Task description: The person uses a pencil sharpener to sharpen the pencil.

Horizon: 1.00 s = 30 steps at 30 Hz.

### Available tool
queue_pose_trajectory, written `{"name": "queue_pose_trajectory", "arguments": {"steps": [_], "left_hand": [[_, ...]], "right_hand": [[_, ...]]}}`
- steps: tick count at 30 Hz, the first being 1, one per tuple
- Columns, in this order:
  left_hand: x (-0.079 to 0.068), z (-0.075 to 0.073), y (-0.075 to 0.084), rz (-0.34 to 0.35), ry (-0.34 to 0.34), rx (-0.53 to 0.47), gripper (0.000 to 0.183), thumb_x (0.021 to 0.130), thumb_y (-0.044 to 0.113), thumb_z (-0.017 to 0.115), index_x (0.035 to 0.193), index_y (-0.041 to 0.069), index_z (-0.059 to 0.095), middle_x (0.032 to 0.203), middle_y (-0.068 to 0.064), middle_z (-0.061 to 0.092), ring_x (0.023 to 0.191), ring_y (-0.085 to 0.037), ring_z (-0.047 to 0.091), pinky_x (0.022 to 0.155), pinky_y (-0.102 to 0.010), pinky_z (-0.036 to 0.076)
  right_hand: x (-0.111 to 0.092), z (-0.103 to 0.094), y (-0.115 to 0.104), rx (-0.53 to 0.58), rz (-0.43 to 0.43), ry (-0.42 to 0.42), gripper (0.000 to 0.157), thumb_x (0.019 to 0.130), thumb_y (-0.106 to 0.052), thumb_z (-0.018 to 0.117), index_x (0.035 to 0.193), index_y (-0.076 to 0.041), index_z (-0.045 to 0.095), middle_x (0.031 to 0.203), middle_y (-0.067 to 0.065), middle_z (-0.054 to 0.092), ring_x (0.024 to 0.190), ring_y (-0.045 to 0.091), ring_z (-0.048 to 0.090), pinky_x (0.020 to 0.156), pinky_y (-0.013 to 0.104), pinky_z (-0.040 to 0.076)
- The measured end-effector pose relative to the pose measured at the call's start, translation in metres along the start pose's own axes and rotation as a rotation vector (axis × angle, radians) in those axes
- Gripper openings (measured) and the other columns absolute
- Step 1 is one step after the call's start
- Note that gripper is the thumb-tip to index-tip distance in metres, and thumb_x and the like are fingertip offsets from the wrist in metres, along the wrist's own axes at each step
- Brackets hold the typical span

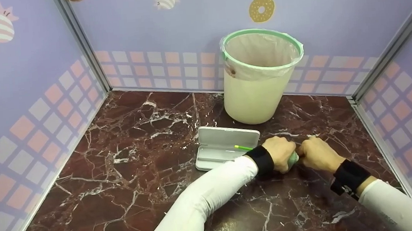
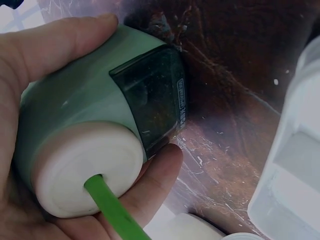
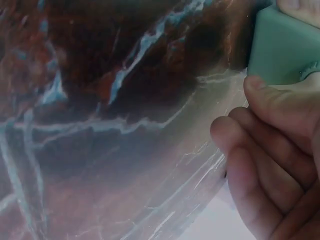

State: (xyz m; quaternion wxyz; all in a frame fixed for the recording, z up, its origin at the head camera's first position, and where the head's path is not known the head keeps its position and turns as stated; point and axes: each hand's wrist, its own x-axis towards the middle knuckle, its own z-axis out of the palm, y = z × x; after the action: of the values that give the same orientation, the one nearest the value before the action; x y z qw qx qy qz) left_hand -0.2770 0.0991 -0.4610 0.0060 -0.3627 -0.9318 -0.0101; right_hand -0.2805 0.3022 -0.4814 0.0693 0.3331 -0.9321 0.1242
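My left hand [image 1: 280, 153] grips a green pencil sharpener [image 2: 75, 107], thumb on one side and fingers round the other. The sharpener has a dark see-through shavings drawer [image 2: 155, 95] and a pale round face, with a green pencil [image 2: 112, 207] stuck in its hole. At the other end of the sharpener, my right hand [image 1: 319, 154] has its fingers curled at the crank side, where a ribbed hub [image 3: 312, 70] shows; the handle itself is hidden by the hand. In the head view a green stick with a yellow tip [image 1: 242, 147] reaches out past the left wrist over an open white pencil case [image 1: 209, 159].
Behind the hands stands a cream bin [image 1: 253, 94] with a green rim and a clear liner. The dark red marbled table [image 1: 123, 179] has small white specks on it. Patterned panels [image 1: 156, 28] enclose it at the back and both sides.
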Motion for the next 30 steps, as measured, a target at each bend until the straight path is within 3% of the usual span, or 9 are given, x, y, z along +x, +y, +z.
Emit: {"name": "queue_pose_trajectory", "arguments": {"steps": [7, 17, 24, 30], "left_hand": [[0.001, 0.001, -0.001, 0.002, 0.000, 0.007, 0.035, 0.079, 0.034, 0.090, 0.108, 0.024, 0.073, 0.103, 0.005, 0.080, 0.092, -0.018, 0.077, 0.080, -0.036, 0.067], [0.008, 0.007, -0.002, -0.015, -0.033, -0.020, 0.037, 0.079, 0.035, 0.091, 0.109, 0.025, 0.072, 0.104, 0.004, 0.079, 0.093, -0.019, 0.076, 0.080, -0.036, 0.066], [0.002, 0.004, -0.002, -0.017, 0.011, -0.029, 0.034, 0.076, 0.033, 0.092, 0.102, 0.025, 0.072, 0.099, 0.004, 0.079, 0.087, -0.019, 0.075, 0.075, -0.037, 0.066], [0.000, 0.003, -0.001, -0.018, 0.022, -0.041, 0.030, 0.075, 0.031, 0.091, 0.098, 0.025, 0.072, 0.097, 0.004, 0.079, 0.086, -0.019, 0.074, 0.075, -0.037, 0.066]], "right_hand": [[-0.003, 0.002, -0.001, 0.036, -0.058, 0.048, 0.051, 0.061, -0.001, 0.091, 0.046, -0.026, 0.049, 0.057, -0.025, 0.026, 0.053, -0.004, 0.023, 0.050, 0.019, 0.023], [-0.014, 0.006, -0.007, 0.113, -0.048, -0.005, 0.056, 0.071, -0.010, 0.100, 0.046, -0.024, 0.051, 0.055, -0.024, 0.027, 0.050, -0.011, 0.023, 0.050, 0.015, 0.023], [-0.020, 0.005, -0.018, 0.063, -0.118, -0.003, 0.050, 0.071, -0.008, 0.094, 0.050, -0.027, 0.053, 0.055, -0.025, 0.033, 0.052, -0.009, 0.030, 0.051, 0.016, 0.029], [-0.024, 0.002, -0.025, -0.006, -0.131, 0.003, 0.048, 0.068, -0.008, 0.089, 0.052, -0.028, 0.048, 0.058, -0.025, 0.029, 0.054, -0.004, 0.031, 0.051, 0.021, 0.031]]}}
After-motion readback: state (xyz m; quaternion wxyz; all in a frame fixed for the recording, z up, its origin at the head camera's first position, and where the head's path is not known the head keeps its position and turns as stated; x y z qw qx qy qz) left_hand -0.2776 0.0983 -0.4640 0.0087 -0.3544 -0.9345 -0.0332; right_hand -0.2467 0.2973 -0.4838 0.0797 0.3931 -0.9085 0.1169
